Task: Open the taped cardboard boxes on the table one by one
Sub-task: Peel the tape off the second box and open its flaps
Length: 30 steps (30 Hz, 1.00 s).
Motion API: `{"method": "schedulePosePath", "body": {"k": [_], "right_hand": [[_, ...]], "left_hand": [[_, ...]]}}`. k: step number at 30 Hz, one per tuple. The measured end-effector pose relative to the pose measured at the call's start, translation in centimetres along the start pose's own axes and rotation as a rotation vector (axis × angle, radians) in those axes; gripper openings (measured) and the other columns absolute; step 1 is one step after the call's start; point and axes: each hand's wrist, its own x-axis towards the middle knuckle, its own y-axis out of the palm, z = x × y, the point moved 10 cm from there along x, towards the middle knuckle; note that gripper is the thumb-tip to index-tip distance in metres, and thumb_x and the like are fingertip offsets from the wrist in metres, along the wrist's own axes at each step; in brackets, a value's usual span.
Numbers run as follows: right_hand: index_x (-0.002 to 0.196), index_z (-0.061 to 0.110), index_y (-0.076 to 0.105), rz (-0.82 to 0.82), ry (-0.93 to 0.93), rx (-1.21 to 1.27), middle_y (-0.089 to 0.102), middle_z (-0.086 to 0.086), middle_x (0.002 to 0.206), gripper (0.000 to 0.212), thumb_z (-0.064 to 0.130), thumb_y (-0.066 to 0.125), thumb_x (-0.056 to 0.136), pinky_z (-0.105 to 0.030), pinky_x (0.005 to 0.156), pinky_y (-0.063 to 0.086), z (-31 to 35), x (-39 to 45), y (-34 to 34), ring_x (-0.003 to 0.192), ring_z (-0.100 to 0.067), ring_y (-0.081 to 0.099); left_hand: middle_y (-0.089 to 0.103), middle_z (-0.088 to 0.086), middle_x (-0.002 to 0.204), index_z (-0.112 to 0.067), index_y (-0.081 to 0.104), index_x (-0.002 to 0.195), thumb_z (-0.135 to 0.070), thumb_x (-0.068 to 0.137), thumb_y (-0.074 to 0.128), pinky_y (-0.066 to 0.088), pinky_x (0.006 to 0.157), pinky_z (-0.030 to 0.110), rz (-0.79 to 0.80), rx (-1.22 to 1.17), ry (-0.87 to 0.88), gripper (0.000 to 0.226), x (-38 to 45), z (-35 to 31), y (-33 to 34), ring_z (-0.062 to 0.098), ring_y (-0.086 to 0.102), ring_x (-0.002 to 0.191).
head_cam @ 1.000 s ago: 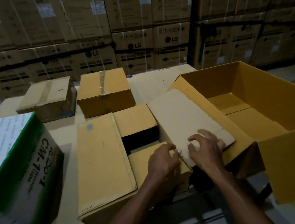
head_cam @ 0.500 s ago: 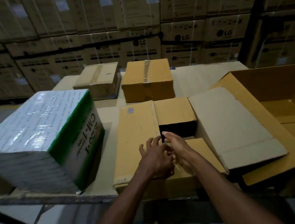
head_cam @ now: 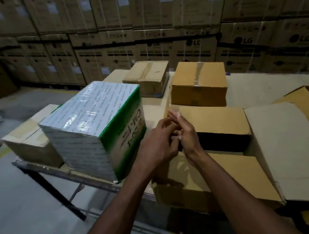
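Head view — both hands' fingers [head_cam: 173,120] loosely spread, touching together above the opened box [head_cam: 220,169].

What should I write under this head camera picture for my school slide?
Two hands, left and right, meet above an opened cardboard box on a table, with two taped boxes behind.

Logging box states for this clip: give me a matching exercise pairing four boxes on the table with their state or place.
Things:
1. wrapped box
2. yellow box
3. near box
4. pale box

States:
A. flaps open, under the hands
B. far left, brown tape on top
C. shiny film, green edge
D. far, clear tape strip

Pairs: 1-C, 2-D, 3-A, 4-B
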Motion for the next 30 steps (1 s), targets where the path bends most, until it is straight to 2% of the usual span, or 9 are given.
{"method": "schedulePosePath", "body": {"k": [3, 6, 9, 11, 17, 21, 23, 27, 30], "right_hand": [[0.152, 0.027, 0.050, 0.127, -0.032, -0.016, 0.056, 0.009, 0.149, 0.051, 0.050, 0.041, 0.107, -0.031, 0.107, 0.048, -0.7, 0.2, 4.7, 0.132, -0.009, 0.055], [0.152, 0.030, 0.049, 0.195, -0.007, -0.101, 0.056, 0.013, 0.142, 0.047, 0.045, 0.042, 0.108, -0.017, 0.097, 0.049, -2.8, -0.2, 8.0, 0.126, -0.002, 0.056], [0.144, 0.037, 0.057, 0.225, 0.048, -0.225, 0.058, 0.013, 0.146, 0.053, 0.062, 0.049, 0.099, -0.034, 0.108, 0.048, -5.8, -0.6, 9.5, 0.131, -0.008, 0.056], [0.136, 0.033, 0.066, 0.239, 0.082, -0.295, 0.067, 0.009, 0.136, 0.054, 0.065, 0.050, 0.094, -0.044, 0.109, 0.049, -7.4, -0.7, 9.7, 0.126, -0.013, 0.061], [0.116, 0.026, 0.077, 0.219, 0.062, -0.358, 0.077, 0.003, 0.113, 0.048, 0.060, 0.048, 0.098, -0.049, 0.103, 0.053, -6.9, -1.2, 8.1, 0.112, -0.017, 0.069], [0.105, 0.027, 0.078, 0.156, 0.012, -0.405, 0.075, 0.008, 0.105, 0.037, 0.052, 0.051, 0.103, -0.032, 0.088, 0.052, -5.2, -1.0, 3.7, 0.099, -0.003, 0.067], [0.104, 0.029, 0.077, 0.151, -0.006, -0.457, 0.075, 0.007, 0.103, 0.037, 0.056, 0.052, 0.102, -0.031, 0.087, 0.051, -4.7, -0.7, 0.9, 0.097, -0.005, 0.068], [0.105, 0.027, 0.076, 0.099, 0.046, -0.629, 0.074, 0.007, 0.106, 0.039, 0.053, 0.047, 0.105, -0.033, 0.085, 0.050, -4.8, -0.3, -5.9, 0.102, -0.011, 0.066], [0.109, 0.027, 0.071, 0.024, 0.127, -0.757, 0.069, 0.008, 0.103, 0.029, 0.044, 0.048, 0.106, -0.029, 0.074, 0.047, -5.2, -0.7, -11.6, 0.098, -0.015, 0.064]], "left_hand": [[0.044, -0.006, 0.151, -0.033, 0.051, 0.141, -0.036, 0.095, 0.059, 0.051, 0.082, 0.031, -0.137, 0.174, -0.072, 0.046, -1.1, 3.1, -3.3, 0.018, 0.060, 0.114], [0.047, -0.002, 0.150, -0.033, 0.054, 0.138, -0.040, 0.094, 0.058, 0.048, 0.094, 0.042, -0.178, 0.333, -0.210, 0.044, -2.3, 7.1, -4.5, 0.024, 0.058, 0.121], [0.046, 0.001, 0.153, -0.030, 0.061, 0.130, -0.042, 0.097, 0.051, 0.034, 0.111, 0.050, -0.142, 0.359, -0.367, 0.037, -3.8, 11.0, -4.0, 0.027, 0.043, 0.137], [0.042, 0.003, 0.154, -0.028, 0.065, 0.125, -0.043, 0.097, 0.051, 0.019, 0.118, 0.058, -0.119, 0.359, -0.426, 0.035, -4.5, 12.7, -3.4, 0.028, 0.029, 0.146], [0.034, 0.005, 0.158, -0.028, 0.067, 0.119, -0.045, 0.095, 0.054, -0.004, 0.114, 0.068, -0.159, 0.383, -0.436, 0.031, -4.0, 12.0, -2.6, 0.030, 0.011, 0.154], [0.048, 0.006, 0.149, -0.029, 0.068, 0.101, -0.040, 0.088, 0.067, 0.007, 0.113, 0.066, -0.318, 0.452, -0.233, 0.017, -2.6, 7.7, -2.1, 0.030, 0.029, 0.149], [0.054, 0.002, 0.138, -0.027, 0.068, 0.103, -0.035, 0.089, 0.065, 0.022, 0.110, 0.054, -0.334, 0.371, -0.092, 0.016, -1.5, 5.2, -0.8, 0.027, 0.042, 0.139], [0.062, -0.006, 0.115, -0.027, 0.069, 0.110, -0.042, 0.094, 0.058, 0.048, 0.082, 0.032, -0.095, 0.068, -0.025, 0.024, 1.4, 2.9, 5.1, 0.015, 0.057, 0.104], [0.064, -0.006, 0.118, -0.028, 0.068, 0.117, -0.047, 0.095, 0.057, 0.056, 0.082, 0.040, 0.123, -0.061, -0.050, 0.031, 3.1, 2.3, 10.9, 0.015, 0.061, 0.100]]}}
